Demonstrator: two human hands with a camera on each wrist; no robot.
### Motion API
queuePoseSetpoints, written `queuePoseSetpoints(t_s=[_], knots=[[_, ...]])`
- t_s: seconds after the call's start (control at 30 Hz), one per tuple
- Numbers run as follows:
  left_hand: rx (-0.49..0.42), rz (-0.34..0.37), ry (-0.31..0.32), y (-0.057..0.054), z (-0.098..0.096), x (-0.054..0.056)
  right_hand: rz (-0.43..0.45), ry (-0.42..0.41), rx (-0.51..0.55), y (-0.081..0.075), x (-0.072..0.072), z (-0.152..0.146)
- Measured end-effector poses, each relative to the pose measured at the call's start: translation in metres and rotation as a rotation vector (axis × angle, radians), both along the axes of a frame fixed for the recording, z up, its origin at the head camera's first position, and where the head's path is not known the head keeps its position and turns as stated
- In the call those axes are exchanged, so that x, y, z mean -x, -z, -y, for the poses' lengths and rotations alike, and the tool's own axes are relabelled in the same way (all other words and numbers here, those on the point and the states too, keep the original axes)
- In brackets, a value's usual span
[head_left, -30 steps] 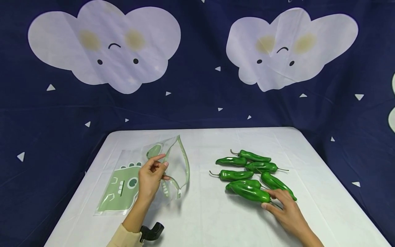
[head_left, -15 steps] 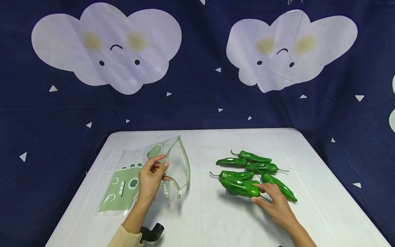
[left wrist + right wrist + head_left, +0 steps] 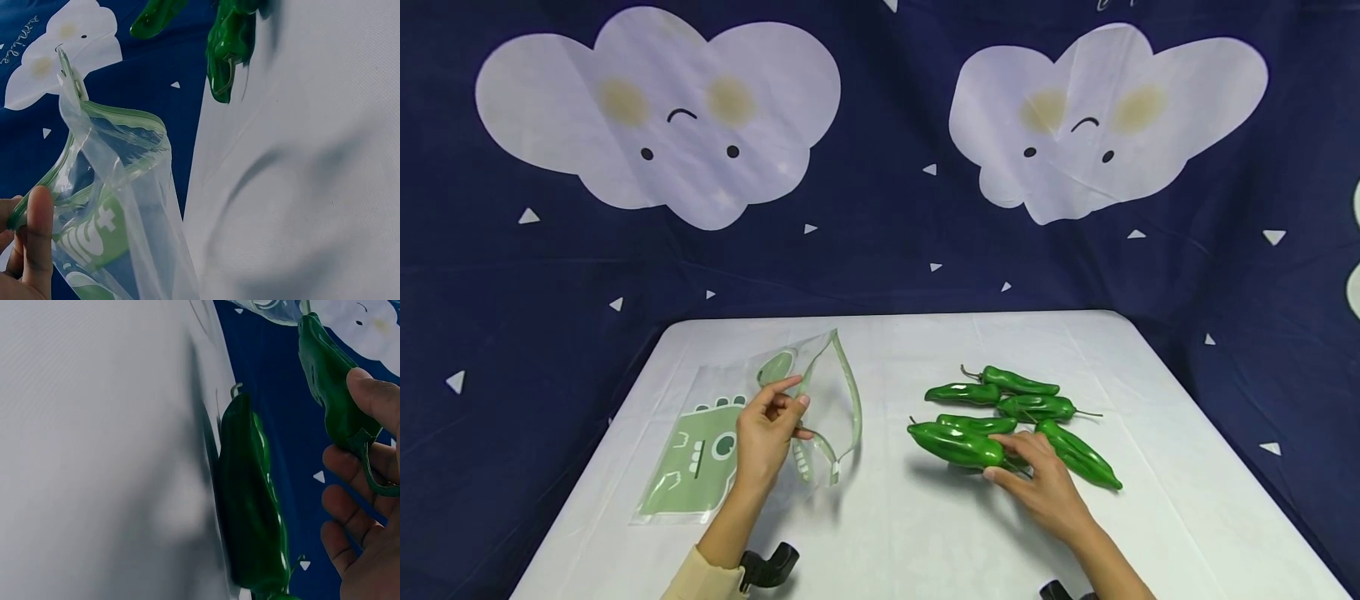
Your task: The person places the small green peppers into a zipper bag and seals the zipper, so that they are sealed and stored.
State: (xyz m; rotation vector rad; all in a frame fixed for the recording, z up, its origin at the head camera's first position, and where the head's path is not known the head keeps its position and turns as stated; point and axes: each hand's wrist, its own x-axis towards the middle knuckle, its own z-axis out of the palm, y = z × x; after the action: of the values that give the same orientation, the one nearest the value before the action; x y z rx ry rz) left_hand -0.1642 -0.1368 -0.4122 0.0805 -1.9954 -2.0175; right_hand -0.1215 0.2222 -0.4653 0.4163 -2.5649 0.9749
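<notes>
My left hand (image 3: 765, 437) pinches the green-edged rim of a transparent zip bag (image 3: 662, 487) with a green monster print. In the left wrist view the mouth of the bag (image 3: 153, 206) gapes. My right hand (image 3: 1052, 492) pinches a glossy green chili pepper (image 3: 953, 444) near its stem end, raised over the table. The thumb lies on top in the right wrist view, and the curved stem of that pepper (image 3: 331, 394) hangs by the fingers. Several more green peppers (image 3: 1078, 458) lie behind and to the right of it. The held pepper partly covers one of them.
A white cloth covers the table (image 3: 887, 533). A dark blue backdrop (image 3: 880, 275) with clouds and triangles hangs behind it. Black wrist-camera mounts show below the left hand (image 3: 771, 567) and at the bottom edge.
My right hand has moved left with the pepper, lifting it from beside the front pepper. The left hand and the bag have stayed put.
</notes>
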Motion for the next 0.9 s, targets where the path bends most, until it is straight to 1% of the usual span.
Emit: queuePoseSetpoints(t_s=[0.07,0.13,0.3,0.4,0.47,0.67,0.7,0.8,0.9], knots=[[0.006,-0.002,-0.004,0.001,0.0,0.0,0.004,-0.006,-0.003,-0.001,0.003,0.003],[0.01,-0.004,-0.005,-0.001,0.0,-0.001,0.003,-0.013,-0.006,-0.003,0.006,0.006],[0.013,-0.015,0.005,-0.015,-0.003,-0.008,0.001,-0.035,-0.022,-0.009,0.012,0.016],[0.024,-0.018,0.007,-0.021,-0.005,-0.012,0.002,-0.052,-0.032,-0.013,0.015,0.024],[0.022,-0.015,0.007,-0.02,-0.004,-0.011,0.006,-0.069,-0.032,-0.016,0.018,0.029],[0.016,0.002,-0.004,-0.005,-0.002,-0.003,0.021,-0.106,-0.033,-0.021,0.026,0.043],[0.018,0.002,-0.004,-0.004,-0.002,-0.002,0.028,-0.107,-0.034,-0.022,0.027,0.046],[0.018,0.001,-0.002,-0.005,-0.003,-0.003,0.05,-0.111,-0.039,-0.024,0.032,0.053],[0.02,-0.001,0.003,-0.014,-0.005,-0.008,0.078,-0.117,-0.046,-0.026,0.036,0.059]])
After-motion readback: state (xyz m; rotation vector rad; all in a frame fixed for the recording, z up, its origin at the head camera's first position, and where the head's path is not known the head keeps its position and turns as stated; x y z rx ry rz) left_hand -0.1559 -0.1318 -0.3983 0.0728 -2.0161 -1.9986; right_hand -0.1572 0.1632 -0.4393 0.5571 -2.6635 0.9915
